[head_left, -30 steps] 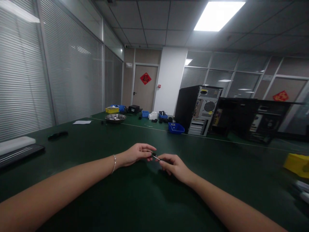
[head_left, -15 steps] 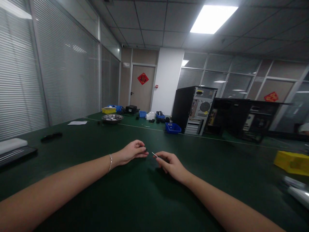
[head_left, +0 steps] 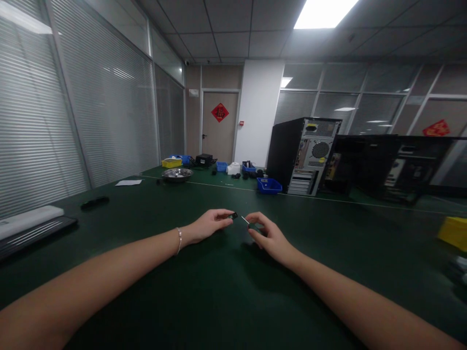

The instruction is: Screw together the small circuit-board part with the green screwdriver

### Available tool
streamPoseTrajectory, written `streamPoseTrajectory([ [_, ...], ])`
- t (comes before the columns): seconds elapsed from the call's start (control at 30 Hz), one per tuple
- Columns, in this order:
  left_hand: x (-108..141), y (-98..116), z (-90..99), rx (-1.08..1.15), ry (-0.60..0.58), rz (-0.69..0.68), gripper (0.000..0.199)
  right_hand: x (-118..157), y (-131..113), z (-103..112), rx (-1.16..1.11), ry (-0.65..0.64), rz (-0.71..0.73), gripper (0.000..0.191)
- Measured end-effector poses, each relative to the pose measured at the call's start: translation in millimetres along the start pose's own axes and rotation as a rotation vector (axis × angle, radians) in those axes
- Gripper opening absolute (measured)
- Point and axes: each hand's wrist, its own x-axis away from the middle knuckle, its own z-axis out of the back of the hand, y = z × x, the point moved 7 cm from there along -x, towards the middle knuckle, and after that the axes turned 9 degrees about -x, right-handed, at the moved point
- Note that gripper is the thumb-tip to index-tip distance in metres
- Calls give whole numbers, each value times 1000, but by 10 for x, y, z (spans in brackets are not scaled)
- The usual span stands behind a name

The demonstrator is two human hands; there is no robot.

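Observation:
Between the thumb and fingers of my left hand [head_left: 211, 224] is a small dark rectangular part [head_left: 234, 215], pinched at its near end; its exact kind is too small to make out. My right hand [head_left: 269, 236] is closed around what looks like a small screwdriver [head_left: 245, 220], its thin metal shaft pointing left toward that part. A short gap separates the shaft's tip from the part. Both hands are above the green tabletop [head_left: 204, 296], and my right hand casts a shadow on it.
Beyond the hands stand a blue bin [head_left: 269, 185], a steel bowl [head_left: 177, 175] and a black computer tower [head_left: 304, 155]. On the left lie a dark object [head_left: 95, 202] and a black slotted panel [head_left: 40, 236]. A yellow bin [head_left: 454, 234] sits at the right edge.
The view has turned slightly right. Both hands appear a little higher, and the small dark part now shows more clearly beyond my left fingertips. Each hand keeps its hold.

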Motion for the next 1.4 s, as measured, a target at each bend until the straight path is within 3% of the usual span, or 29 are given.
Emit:
streamPoseTrajectory([
  [0.3, 9, 38, -55, 57, -30, -28, 43, -15, 63, -7, 6, -11, -6, 32],
  [0.57, 4, 9, -25, 70, 11, -36, 38, -38, 170, 5, -17, -24, -42, 35],
  [0.8, 21, 18, -105, 220, -75, -2, 41, -43, 152, -24, -69, -51, -77, 35],
  [1.03, 19, 19, -101, 265, -55, 20, 31, -35, 87, -50, -81, -73, -65, 35],
  [1.4, 28, -47, -102, 380, -132, 94, 28, -44, 151, -54, -115, -109, -52, 34],
])
